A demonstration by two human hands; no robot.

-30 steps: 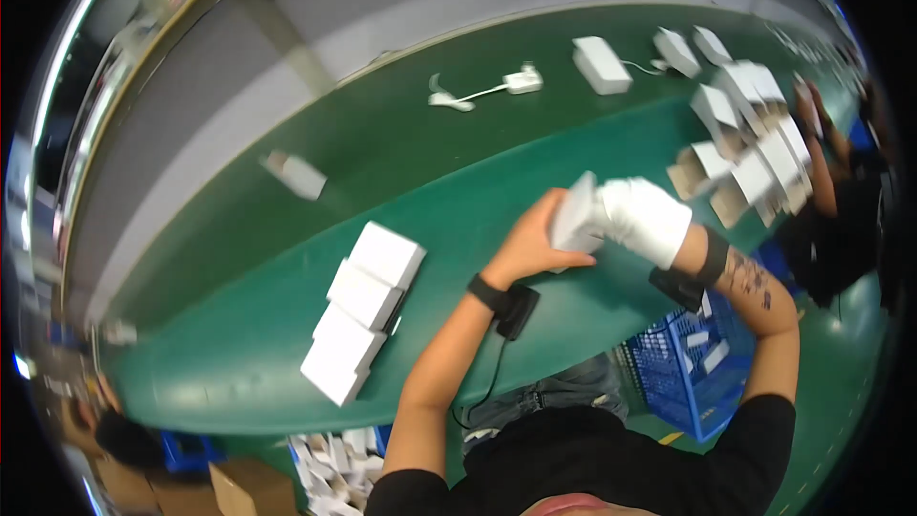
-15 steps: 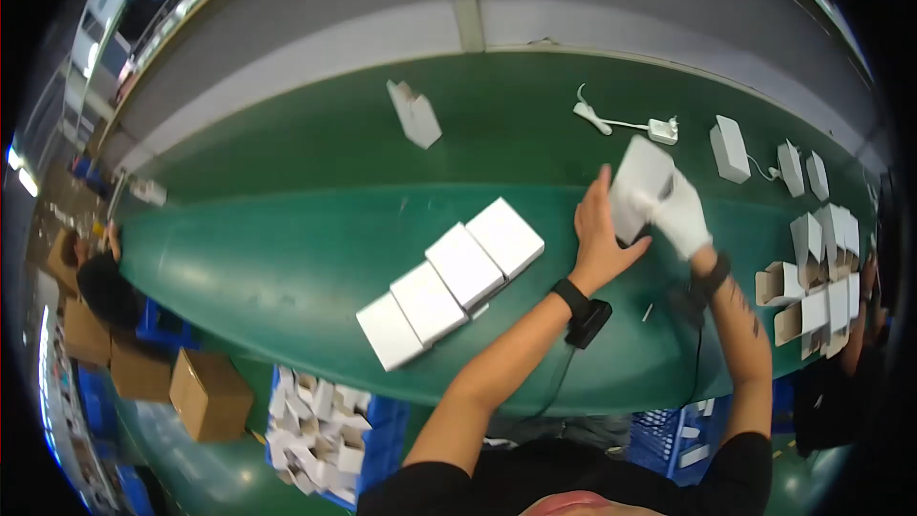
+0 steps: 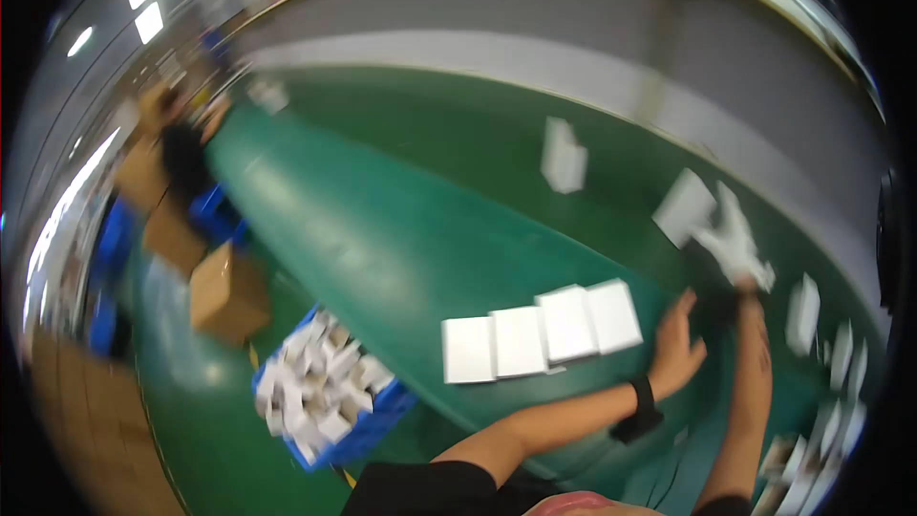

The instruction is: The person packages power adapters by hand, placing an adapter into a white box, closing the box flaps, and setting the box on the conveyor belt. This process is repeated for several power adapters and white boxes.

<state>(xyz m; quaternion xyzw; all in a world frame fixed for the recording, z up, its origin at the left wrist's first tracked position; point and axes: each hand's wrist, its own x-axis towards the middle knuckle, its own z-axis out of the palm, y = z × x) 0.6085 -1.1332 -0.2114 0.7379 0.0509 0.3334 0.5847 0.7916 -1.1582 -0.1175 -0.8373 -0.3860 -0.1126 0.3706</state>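
Observation:
My left hand point(image 3: 676, 355), bare, hovers over the green table just right of a row of white boxes point(image 3: 519, 341), its fingers apart and nothing in it. A white glove covers my right hand point(image 3: 734, 241), reaching farther out. Beside its fingers is a tilted white box point(image 3: 684, 208); motion blur hides whether the hand grips it or only touches it. Several boxes make up the row, lying side by side. Both wrists wear dark bands, the left one with a black block point(image 3: 637, 423). The corded white plug seen earlier cannot be made out.
A white box point(image 3: 564, 155) stands on the table's far strip. More white boxes point(image 3: 802, 315) stand at right. Below left is a blue crate point(image 3: 387, 411) full of white cartons. Brown cardboard boxes point(image 3: 227, 296) and a person point(image 3: 186, 153) are at far left.
The view has swung, shifting the scene rightward and tilting it. My left hand has come off the white box that both hands were at; my right hand stays beside it, farther out.

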